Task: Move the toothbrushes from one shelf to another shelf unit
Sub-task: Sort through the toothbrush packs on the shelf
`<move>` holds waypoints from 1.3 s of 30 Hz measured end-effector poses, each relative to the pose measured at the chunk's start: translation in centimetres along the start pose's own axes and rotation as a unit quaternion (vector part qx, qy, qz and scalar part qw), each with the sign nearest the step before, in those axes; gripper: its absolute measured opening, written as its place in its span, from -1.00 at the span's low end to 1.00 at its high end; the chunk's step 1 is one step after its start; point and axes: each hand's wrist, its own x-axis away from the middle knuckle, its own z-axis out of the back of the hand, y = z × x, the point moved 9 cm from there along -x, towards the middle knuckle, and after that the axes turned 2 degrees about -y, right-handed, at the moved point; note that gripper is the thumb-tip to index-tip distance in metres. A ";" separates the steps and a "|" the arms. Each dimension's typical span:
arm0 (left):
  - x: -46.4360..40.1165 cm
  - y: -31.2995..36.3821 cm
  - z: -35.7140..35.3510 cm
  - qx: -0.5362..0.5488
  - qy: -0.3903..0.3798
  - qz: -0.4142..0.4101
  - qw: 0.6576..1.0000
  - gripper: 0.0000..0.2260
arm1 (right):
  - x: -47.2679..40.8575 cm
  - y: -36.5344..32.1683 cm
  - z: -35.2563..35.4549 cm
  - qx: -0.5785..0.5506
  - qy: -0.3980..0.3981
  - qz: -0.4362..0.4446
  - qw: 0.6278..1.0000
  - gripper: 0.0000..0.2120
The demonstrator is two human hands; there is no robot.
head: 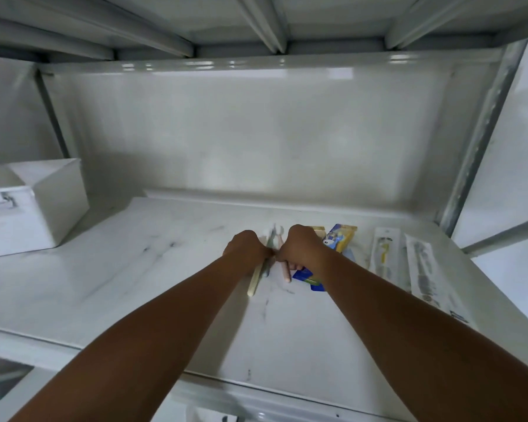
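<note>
Both my hands meet over loose toothbrushes in the middle of a white shelf [134,269]. My left hand [247,249] is closed around a cream toothbrush [253,284] and a grey-green one [267,266]. My right hand [302,248] is closed on a pink toothbrush [286,274], whose handle end pokes out below the fingers. A blue and yellow toothbrush pack [340,237] lies under and right of my right hand. Two more packaged toothbrushes lie further right: one with a yellow brush [384,251], one long clear pack [424,269].
A white box [40,208] with a metal handle stands at the shelf's left end. The shelf's back wall [256,132] is close behind the brushes, and another shelf hangs overhead. A metal upright [482,132] bounds the right side.
</note>
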 end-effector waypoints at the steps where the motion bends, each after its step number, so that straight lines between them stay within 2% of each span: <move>1: -0.1 -0.2 0.4 0.010 0.010 -0.005 1.000 -0.64 | 0.3 -0.3 -0.1 -0.023 -0.012 0.001 1.000 -0.50; 2: -0.3 -0.4 0.7 0.020 0.020 -0.006 1.000 -0.63 | 0.4 -0.5 -0.3 -0.047 -0.022 -0.001 0.999 -0.50; 5: -0.5 -1.4 1.9 0.036 0.050 -0.004 0.998 -0.63 | 0.4 -1.4 -1.0 -0.106 -0.040 -0.010 0.993 -0.72; 7: -0.6 -1.9 2.5 0.052 0.070 -0.004 0.996 -0.67 | 0.2 -1.6 -0.9 -0.132 -0.017 -0.011 0.991 -0.82; 11: -1.1 -2.1 2.8 0.085 0.079 -0.014 0.993 -0.67 | 0.2 -2.6 -0.9 -0.112 0.035 0.022 0.993 -0.78; 13: -1.1 -2.1 2.9 0.086 0.085 -0.012 0.993 -0.63 | 0.4 -3.2 -1.5 -0.080 0.018 0.015 0.997 -0.78; 17: -1.3 -1.9 3.0 0.052 0.078 -0.027 0.995 -0.81 | 1.0 -5.0 -2.6 -0.073 -0.013 0.014 0.997 -0.75; 20: -1.5 -2.3 3.3 0.040 0.077 -0.039 0.995 -0.81 | 1.3 -5.5 -3.4 -0.072 -0.034 0.015 0.997 -0.65; 25: -1.5 -2.1 3.1 0.015 0.075 -0.058 0.995 -0.84 | 1.7 -4.8 -2.9 -0.147 -0.013 0.026 0.989 -0.76; 27: -1.2 -1.8 3.2 0.020 0.080 -0.057 0.995 -0.80 | 1.6 -4.4 -2.0 -0.147 0.012 0.027 0.989 -0.81; 31: -0.4 0.0 3.8 -0.042 0.116 -0.088 0.988 -0.74 | 1.5 -1.5 2.7 -0.142 0.094 0.023 0.985 -0.84; 34: 0.6 3.0 3.1 -0.045 0.088 -0.127 0.987 -0.69 | 2.0 3.1 7.2 -0.116 0.167 -0.029 0.979 -0.83; 37: 2.2 6.1 0.9 -0.051 0.036 -0.164 0.984 -0.61 | 2.9 7.7 8.4 -0.071 0.167 -0.090 0.979 -0.72; 39: 2.5 7.4 -1.2 -0.061 -0.008 -0.167 0.984 -0.64 | 2.9 9.7 8.1 -0.047 0.145 -0.110 0.982 -0.67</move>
